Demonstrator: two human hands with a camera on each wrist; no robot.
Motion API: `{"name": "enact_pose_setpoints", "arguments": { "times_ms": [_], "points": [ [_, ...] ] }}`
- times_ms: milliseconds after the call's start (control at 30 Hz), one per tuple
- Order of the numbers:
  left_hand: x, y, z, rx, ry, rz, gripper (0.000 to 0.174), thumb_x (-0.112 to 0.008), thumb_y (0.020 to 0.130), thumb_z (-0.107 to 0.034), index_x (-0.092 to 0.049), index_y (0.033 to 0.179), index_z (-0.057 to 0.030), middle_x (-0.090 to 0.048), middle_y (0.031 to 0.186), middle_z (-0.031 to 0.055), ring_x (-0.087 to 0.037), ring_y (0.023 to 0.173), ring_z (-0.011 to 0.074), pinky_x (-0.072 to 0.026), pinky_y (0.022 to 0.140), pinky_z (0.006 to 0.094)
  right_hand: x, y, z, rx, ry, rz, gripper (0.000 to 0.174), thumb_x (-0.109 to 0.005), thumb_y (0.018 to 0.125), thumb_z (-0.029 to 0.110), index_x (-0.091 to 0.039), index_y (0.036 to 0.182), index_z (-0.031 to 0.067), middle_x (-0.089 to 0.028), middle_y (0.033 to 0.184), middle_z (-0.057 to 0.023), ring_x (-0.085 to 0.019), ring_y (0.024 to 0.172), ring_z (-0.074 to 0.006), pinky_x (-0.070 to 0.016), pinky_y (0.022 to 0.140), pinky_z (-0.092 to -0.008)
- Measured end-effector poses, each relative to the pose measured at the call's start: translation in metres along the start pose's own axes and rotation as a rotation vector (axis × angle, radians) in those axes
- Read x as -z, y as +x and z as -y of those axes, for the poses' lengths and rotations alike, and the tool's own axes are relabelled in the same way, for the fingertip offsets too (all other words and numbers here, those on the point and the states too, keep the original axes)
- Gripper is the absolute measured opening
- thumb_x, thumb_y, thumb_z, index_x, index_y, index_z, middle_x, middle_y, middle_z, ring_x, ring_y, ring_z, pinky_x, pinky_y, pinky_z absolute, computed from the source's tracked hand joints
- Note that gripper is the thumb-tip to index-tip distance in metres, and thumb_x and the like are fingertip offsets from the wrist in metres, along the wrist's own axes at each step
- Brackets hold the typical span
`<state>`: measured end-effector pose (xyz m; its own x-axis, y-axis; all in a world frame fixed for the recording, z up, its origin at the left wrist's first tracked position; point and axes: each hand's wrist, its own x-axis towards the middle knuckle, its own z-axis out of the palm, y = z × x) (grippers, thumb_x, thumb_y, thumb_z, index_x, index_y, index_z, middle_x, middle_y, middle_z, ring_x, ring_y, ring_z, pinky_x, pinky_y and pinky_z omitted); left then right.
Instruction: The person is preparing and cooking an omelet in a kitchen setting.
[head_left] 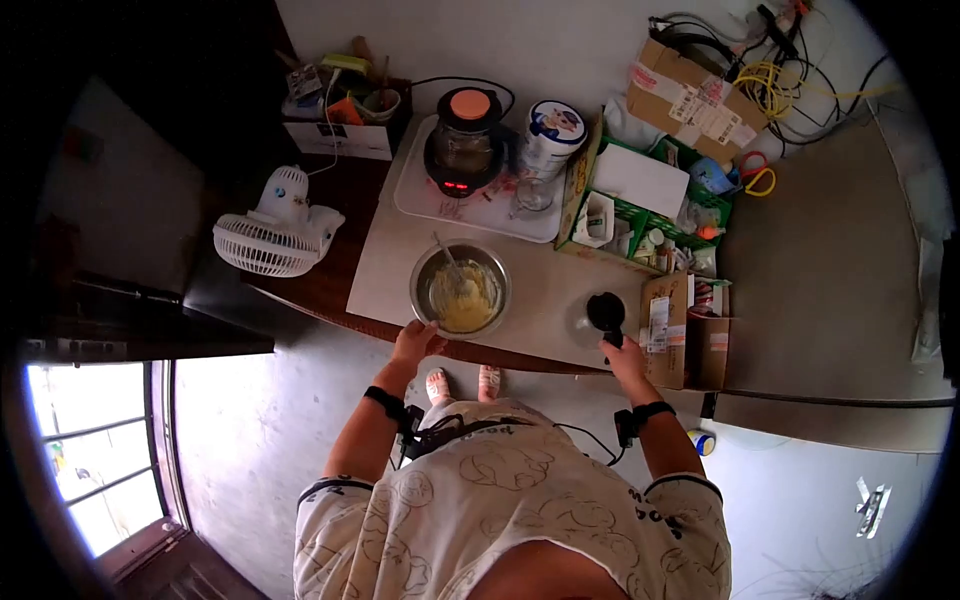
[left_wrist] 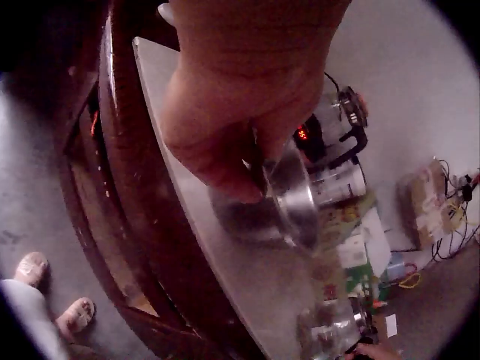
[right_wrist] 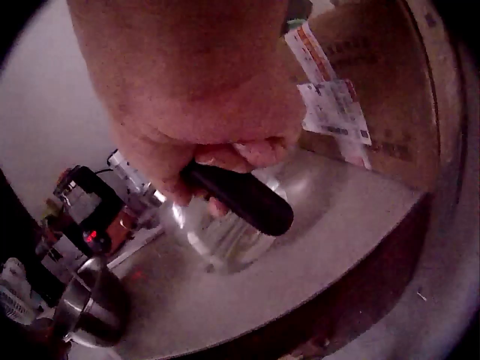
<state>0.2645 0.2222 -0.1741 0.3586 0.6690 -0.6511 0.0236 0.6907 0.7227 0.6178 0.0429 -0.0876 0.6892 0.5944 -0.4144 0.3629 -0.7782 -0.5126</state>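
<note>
A steel mixing bowl stands near the table's front edge with a yellow, batter-like mixture inside. The slim handle of a utensil leans out over its far rim. At the near left rim, my left hand pinches the bowl, thumb and fingers against the metal. Farther right, my right hand grips the black handle of a clear glass jug with a black round top. The jug's glass body shows beneath the fingers, close over the tabletop.
Behind the bowl a tray bears a glass kettle with a lit display, a white tub and a glass cup. A white fan stands left. A green divided crate and cardboard box are at right.
</note>
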Motion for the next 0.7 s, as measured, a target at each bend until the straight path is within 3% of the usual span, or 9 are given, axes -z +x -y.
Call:
{"name": "enact_pose_setpoints", "arguments": {
  "times_ms": [167, 367, 700],
  "points": [
    [0.006, 0.002, 0.006, 0.003, 0.004, 0.036, 0.021, -0.055, 0.085, -0.025, -0.050, 0.084, -0.0040, -0.060, 0.076, 0.0083, -0.063, 0.068, 0.0179, -0.0516, 0.057, 0.0273, 0.008, -0.012, 0.036, 0.373, -0.338, 0.117, 0.035, -0.063, 0.072, 0.037, -0.058, 0.081, 0.0038, -0.061, 0.074, -0.0148, -0.059, 0.069, -0.0324, -0.0449, 0.061, -0.0393],
    [0.006, 0.001, 0.010, -0.042, -0.042, 0.032, 0.019, -0.054, 0.086, -0.024, -0.050, 0.084, -0.0057, -0.060, 0.073, 0.0075, -0.062, 0.064, 0.0180, -0.0501, 0.053, 0.0268, 0.011, -0.034, 0.110, 0.673, -0.544, 0.154, 0.035, -0.064, 0.071, 0.039, -0.058, 0.079, 0.0048, -0.060, 0.072, -0.0137, -0.059, 0.068, -0.0325, -0.0453, 0.060, -0.0412],
    [0.003, 0.004, 0.008, -0.019, -0.024, 0.020, 0.019, -0.051, 0.087, -0.023, -0.052, 0.087, -0.0043, -0.060, 0.073, 0.0060, -0.059, 0.059, 0.0155, -0.0478, 0.050, 0.0275, 0.000, -0.038, 0.182, 0.803, -0.890, 0.234, 0.029, -0.063, 0.071, 0.034, -0.061, 0.076, 0.0058, -0.061, 0.070, -0.0131, -0.059, 0.067, -0.0318, -0.0460, 0.059, -0.0416]
  ]
}}
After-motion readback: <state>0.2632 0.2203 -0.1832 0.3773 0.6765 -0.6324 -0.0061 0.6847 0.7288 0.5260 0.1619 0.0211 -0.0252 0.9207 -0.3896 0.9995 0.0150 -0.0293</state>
